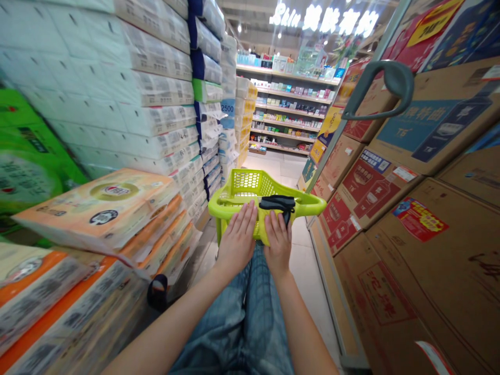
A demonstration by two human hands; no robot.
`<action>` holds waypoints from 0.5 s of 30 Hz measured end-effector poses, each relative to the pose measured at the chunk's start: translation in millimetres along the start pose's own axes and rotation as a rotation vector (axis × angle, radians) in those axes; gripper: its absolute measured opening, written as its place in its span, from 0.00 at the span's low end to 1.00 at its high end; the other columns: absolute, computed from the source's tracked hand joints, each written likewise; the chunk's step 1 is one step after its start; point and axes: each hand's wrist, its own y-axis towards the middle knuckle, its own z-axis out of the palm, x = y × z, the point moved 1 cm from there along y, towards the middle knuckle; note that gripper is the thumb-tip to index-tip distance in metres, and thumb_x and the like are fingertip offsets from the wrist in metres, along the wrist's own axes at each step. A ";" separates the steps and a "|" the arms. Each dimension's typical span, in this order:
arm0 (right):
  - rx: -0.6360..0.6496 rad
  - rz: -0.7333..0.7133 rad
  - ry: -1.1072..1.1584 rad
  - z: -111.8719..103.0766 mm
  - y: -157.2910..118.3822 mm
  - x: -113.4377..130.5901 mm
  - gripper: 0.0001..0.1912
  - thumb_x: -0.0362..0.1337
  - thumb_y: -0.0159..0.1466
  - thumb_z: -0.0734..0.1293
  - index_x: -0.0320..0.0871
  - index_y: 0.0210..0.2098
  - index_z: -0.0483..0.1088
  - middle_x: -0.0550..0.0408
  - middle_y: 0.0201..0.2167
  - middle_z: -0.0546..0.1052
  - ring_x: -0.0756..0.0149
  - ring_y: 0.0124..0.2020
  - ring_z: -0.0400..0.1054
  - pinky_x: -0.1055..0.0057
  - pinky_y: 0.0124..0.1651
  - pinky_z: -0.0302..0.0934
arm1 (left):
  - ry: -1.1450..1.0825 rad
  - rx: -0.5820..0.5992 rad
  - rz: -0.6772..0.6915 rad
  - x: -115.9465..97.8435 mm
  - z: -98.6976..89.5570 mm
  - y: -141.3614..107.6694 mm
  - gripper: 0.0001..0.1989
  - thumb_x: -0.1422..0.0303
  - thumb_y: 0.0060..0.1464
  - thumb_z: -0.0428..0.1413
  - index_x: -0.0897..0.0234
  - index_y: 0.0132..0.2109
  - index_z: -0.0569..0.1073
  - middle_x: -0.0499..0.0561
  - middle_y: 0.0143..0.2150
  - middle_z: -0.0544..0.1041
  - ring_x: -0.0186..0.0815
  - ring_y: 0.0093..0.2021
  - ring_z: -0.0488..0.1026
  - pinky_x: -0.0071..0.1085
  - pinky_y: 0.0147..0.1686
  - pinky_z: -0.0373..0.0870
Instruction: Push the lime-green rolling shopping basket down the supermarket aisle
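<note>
Head: left hand, right hand on basket

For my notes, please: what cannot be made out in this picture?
Head view:
Black strap on the lime-green shopping basket: lower end hidden by the right hand.
Basket's near rim: hidden by the left hand.
Far shelf goods: too small to identify.
Cardboard cartons: cut off by the right edge.

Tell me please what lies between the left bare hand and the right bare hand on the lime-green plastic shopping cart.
In the head view, only the lime-green plastic shopping cart shows between the left bare hand and the right bare hand.
</note>
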 end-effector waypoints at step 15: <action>-0.015 0.060 0.028 2.0 3.4 15.1 0.36 0.25 0.66 0.53 0.47 0.72 0.45 0.47 0.68 0.62 0.60 0.73 0.44 0.46 0.71 0.47 | 0.019 -0.019 -0.005 -2.0 2.8 0.0 0.39 0.75 0.57 0.46 0.74 0.72 0.41 0.60 0.74 0.47 0.42 0.74 0.40 0.42 0.70 0.43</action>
